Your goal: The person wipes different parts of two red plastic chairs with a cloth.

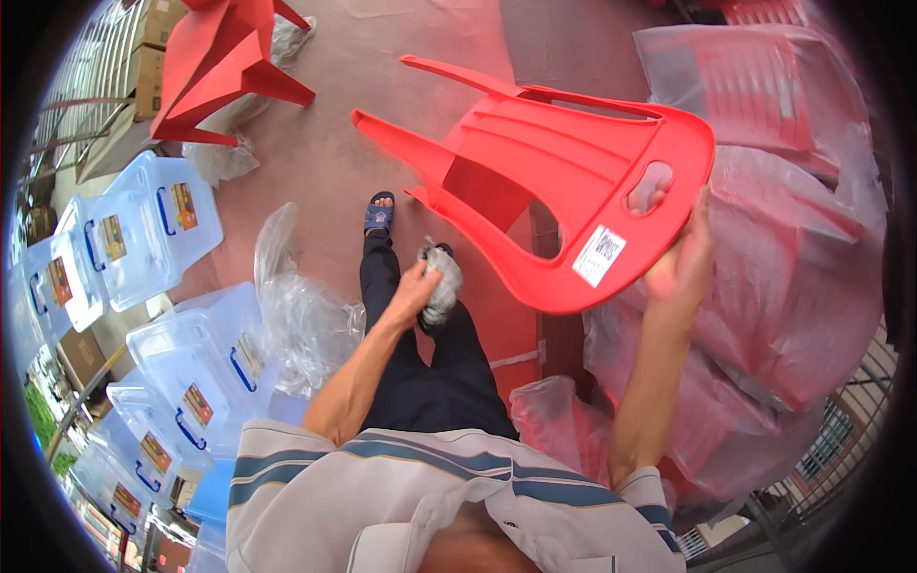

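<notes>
My right hand (680, 251) grips the top of the backrest of a red plastic chair (551, 143), its fingertips showing through the oval handle hole. The chair is tilted, with its backrest towards me and two legs pointing to the upper left. A white label with a printed code is stuck near its top edge. In my left hand (417, 288) is a crumpled grey cloth (442, 286), held over my legs, left of the chair's backrest.
Another red chair (229, 71) stands at the upper left. Clear plastic storage boxes (200, 351) with blue handles are stacked on the left, beside crumpled plastic wrap (308, 329). Plastic-wrapped red chairs (781, 272) are piled on the right. Cardboard boxes (149, 79) stand at the upper left.
</notes>
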`<state>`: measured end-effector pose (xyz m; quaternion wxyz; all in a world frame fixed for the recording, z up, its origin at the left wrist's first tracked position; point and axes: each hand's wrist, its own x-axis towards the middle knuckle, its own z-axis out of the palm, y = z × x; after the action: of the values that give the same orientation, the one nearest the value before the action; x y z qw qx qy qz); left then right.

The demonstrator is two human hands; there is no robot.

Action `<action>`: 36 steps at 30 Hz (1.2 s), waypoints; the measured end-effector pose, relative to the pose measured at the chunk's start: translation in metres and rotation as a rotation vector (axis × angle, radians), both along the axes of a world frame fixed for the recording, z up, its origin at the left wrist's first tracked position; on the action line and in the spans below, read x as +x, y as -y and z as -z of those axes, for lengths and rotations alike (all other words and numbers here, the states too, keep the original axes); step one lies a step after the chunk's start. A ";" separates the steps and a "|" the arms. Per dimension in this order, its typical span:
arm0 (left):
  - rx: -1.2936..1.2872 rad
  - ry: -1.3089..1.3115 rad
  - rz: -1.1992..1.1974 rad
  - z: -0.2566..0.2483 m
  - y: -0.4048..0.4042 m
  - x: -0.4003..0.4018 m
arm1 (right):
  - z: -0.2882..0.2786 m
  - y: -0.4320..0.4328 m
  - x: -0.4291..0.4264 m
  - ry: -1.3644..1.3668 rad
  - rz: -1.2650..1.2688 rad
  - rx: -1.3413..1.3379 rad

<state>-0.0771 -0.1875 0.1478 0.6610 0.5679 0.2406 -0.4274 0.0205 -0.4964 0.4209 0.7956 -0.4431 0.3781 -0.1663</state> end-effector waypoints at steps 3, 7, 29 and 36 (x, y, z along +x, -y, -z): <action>-0.070 0.002 0.090 -0.017 0.009 -0.008 | -0.015 0.016 0.043 0.076 -0.024 0.145; 0.025 0.112 0.111 0.012 -0.007 -0.004 | -0.005 0.045 0.079 0.086 0.006 0.217; -0.105 0.139 -0.278 0.069 -0.008 0.185 | 0.000 -0.060 0.083 -0.021 -0.743 -2.071; 0.051 0.104 -0.268 0.166 -0.066 0.141 | -0.011 -0.065 0.076 -0.195 -0.831 -1.888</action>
<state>0.0634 -0.1217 -0.0180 0.7090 0.5688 0.2907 -0.2988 0.0967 -0.4311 0.4321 0.0848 -0.9935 -0.0263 -0.0708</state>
